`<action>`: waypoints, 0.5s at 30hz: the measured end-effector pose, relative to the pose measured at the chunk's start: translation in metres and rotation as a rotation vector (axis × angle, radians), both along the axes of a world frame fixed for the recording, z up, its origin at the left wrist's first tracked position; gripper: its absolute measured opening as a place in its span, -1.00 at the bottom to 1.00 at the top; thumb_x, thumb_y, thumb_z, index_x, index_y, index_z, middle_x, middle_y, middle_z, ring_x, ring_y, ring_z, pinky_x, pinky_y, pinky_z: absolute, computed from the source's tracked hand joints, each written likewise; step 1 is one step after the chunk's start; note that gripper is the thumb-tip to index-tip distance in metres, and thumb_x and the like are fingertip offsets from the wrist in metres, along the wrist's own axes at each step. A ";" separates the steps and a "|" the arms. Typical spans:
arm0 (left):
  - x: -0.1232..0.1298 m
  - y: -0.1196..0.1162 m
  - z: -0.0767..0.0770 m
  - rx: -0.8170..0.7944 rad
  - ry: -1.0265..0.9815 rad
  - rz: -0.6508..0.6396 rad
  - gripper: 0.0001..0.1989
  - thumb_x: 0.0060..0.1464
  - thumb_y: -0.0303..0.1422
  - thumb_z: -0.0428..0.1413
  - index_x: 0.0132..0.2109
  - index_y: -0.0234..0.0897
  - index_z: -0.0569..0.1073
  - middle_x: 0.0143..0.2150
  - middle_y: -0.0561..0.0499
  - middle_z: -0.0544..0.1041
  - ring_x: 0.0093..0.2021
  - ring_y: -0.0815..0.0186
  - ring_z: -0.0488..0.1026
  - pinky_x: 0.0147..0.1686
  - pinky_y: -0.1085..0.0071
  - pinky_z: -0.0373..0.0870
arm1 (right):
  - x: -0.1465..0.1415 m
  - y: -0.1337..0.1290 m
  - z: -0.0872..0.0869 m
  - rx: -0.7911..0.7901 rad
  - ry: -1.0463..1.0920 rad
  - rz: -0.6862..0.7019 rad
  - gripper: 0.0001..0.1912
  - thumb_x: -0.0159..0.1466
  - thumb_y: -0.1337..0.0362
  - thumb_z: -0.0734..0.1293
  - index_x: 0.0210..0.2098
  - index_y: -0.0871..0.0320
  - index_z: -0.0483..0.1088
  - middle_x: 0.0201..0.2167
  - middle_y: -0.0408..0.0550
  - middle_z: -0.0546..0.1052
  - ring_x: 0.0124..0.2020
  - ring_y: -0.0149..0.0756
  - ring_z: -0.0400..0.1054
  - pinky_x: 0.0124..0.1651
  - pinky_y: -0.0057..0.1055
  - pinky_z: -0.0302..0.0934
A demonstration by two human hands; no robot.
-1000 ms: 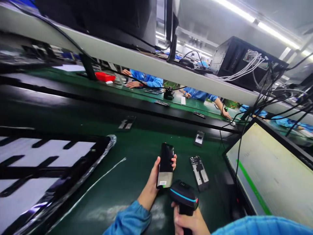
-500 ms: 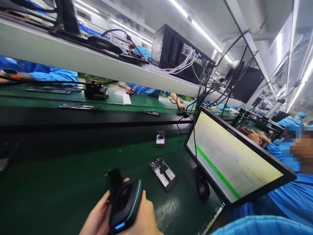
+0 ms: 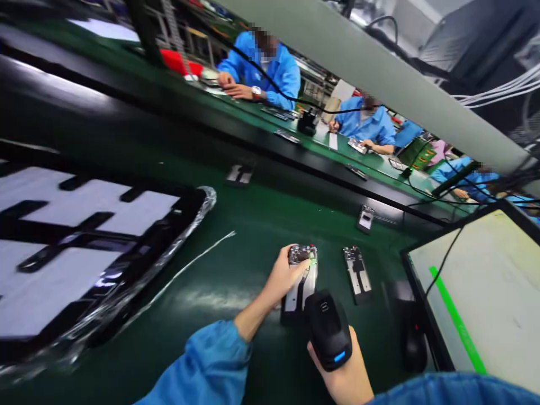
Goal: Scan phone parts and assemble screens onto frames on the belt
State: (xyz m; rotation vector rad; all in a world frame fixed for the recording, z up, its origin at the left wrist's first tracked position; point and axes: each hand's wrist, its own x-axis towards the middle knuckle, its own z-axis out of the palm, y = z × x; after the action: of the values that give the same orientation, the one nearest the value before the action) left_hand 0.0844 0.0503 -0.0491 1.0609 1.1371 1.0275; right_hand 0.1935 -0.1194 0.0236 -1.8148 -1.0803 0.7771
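Observation:
My left hand (image 3: 288, 274) grips an opened phone (image 3: 310, 280) by its upper end, the thumb lying across the exposed circuit board. Bare metal plates with a dark strip between them show on the phone's lower half. My right hand (image 3: 346, 376) is wrapped around a black barcode scanner (image 3: 327, 329) with a blue light at its rear; its head overlaps the phone's lower corner from this angle. To the right, a second opened phone (image 3: 358, 275) lies on the green mat. Another opened phone (image 3: 365, 219) rests farther back.
A large plastic-wrapped tray (image 3: 80, 242) with white sheets fills the left. At right stand a monitor (image 3: 485, 292) and a mouse (image 3: 414, 346). One more phone part (image 3: 240, 174) lies near the back ledge. Co-workers in blue sit beyond the overhead shelf (image 3: 358, 62).
The view has swung left and down, bringing the tray into sight. My hands have moved apart: the left now holds the phone on the mat, the right keeps the scanner.

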 end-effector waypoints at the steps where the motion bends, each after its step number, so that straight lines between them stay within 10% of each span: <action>1: 0.001 0.000 -0.001 0.045 0.056 -0.005 -0.57 -0.06 -0.18 0.27 -0.08 -0.29 0.41 -0.26 -0.02 0.58 -0.23 0.21 0.53 -0.21 0.33 0.45 | -0.002 0.000 0.004 -0.025 0.013 0.095 -0.80 0.05 0.12 0.43 -0.34 0.03 0.53 -0.45 -0.11 0.62 -0.39 -0.01 0.52 -0.32 -0.24 0.45; 15: -0.011 -0.008 0.017 0.202 0.117 0.025 -0.71 0.30 -0.13 -0.10 -0.17 -0.23 0.37 -0.35 0.06 0.47 -0.31 0.29 0.44 -0.26 0.40 0.31 | -0.022 0.010 0.012 -0.053 -0.029 0.072 -0.84 -0.01 0.17 0.45 -0.40 -0.01 0.50 -0.48 -0.14 0.58 -0.41 0.06 0.50 -0.36 -0.17 0.43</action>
State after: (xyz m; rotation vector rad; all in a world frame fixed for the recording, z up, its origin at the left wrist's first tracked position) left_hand 0.0732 0.0425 -0.0321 1.2835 1.1601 1.1301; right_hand 0.1714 -0.1096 0.0361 -1.8454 -1.1586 0.8317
